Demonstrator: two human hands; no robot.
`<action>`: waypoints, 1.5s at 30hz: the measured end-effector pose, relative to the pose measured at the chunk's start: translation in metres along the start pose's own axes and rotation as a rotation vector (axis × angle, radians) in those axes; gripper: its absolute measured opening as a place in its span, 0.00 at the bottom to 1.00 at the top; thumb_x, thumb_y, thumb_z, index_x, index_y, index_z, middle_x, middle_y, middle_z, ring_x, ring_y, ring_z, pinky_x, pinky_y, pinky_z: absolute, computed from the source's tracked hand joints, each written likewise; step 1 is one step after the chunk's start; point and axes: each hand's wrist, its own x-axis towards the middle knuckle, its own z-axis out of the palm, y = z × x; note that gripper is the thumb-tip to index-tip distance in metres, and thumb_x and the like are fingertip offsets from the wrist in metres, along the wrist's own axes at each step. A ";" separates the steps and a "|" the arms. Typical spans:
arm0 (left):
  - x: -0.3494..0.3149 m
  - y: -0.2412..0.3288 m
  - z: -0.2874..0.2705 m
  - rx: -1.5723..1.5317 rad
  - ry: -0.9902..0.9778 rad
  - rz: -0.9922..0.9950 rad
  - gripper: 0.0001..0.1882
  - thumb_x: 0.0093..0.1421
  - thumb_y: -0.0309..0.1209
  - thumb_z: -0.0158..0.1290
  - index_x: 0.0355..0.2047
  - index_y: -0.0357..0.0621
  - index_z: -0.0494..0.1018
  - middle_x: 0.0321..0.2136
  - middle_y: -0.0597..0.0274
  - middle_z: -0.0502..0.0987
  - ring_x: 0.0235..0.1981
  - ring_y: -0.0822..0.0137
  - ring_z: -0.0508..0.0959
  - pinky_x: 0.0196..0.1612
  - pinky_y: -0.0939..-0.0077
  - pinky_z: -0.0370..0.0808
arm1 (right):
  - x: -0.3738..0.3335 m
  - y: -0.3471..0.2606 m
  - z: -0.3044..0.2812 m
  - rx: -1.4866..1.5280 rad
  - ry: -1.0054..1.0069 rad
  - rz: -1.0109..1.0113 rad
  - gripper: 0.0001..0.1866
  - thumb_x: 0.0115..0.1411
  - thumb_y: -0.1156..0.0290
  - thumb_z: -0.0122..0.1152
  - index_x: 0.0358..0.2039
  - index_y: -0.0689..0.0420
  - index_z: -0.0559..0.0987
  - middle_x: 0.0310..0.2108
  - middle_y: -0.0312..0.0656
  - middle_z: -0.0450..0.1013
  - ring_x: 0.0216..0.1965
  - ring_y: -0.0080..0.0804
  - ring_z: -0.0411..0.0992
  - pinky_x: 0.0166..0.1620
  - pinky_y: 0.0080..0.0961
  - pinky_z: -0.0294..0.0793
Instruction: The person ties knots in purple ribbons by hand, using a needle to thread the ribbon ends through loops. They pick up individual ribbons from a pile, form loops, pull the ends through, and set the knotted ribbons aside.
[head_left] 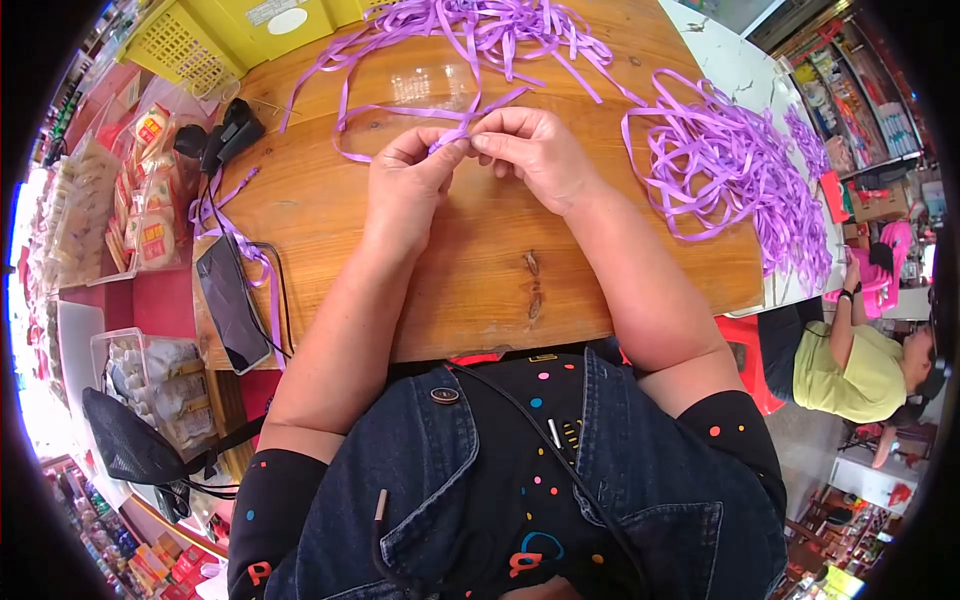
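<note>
The left grip (405, 178) and right grip (537, 152) each pinch a purple ribbon (455, 136) between thumb and fingers, above the counter (470, 300). Caution: a slackened pinch may release the narrow strip. Pulling may snag loops on the far heap (515, 38) beyond the grips. Tangled strands in the right-hand heap (720, 160), right of the grips, may knot if dragged.
</note>
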 end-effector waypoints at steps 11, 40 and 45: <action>-0.002 0.001 0.001 -0.014 -0.058 -0.051 0.05 0.53 0.29 0.58 0.26 0.43 0.73 0.15 0.76 0.66 0.13 0.85 0.58 0.16 0.89 0.52 | 0.000 0.006 0.001 -0.125 -0.019 -0.138 0.04 0.57 0.72 0.55 0.27 0.57 0.76 0.24 0.30 0.70 0.24 0.14 0.64 0.28 0.12 0.63; -0.003 -0.001 0.003 0.100 0.010 0.156 0.03 0.56 0.24 0.54 0.31 0.38 0.76 0.26 0.74 0.74 0.26 0.85 0.68 0.29 0.91 0.64 | -0.002 0.004 0.011 -0.698 0.228 -0.679 0.04 0.49 0.81 0.60 0.28 0.62 0.77 0.26 0.39 0.73 0.25 0.23 0.71 0.24 0.17 0.68; -0.003 0.000 0.003 0.136 -0.013 0.148 0.03 0.57 0.26 0.54 0.31 0.40 0.75 0.24 0.75 0.73 0.23 0.85 0.67 0.27 0.91 0.64 | -0.001 0.003 0.010 -0.705 0.223 -0.708 0.04 0.49 0.82 0.58 0.28 0.62 0.77 0.26 0.39 0.73 0.25 0.24 0.71 0.25 0.18 0.69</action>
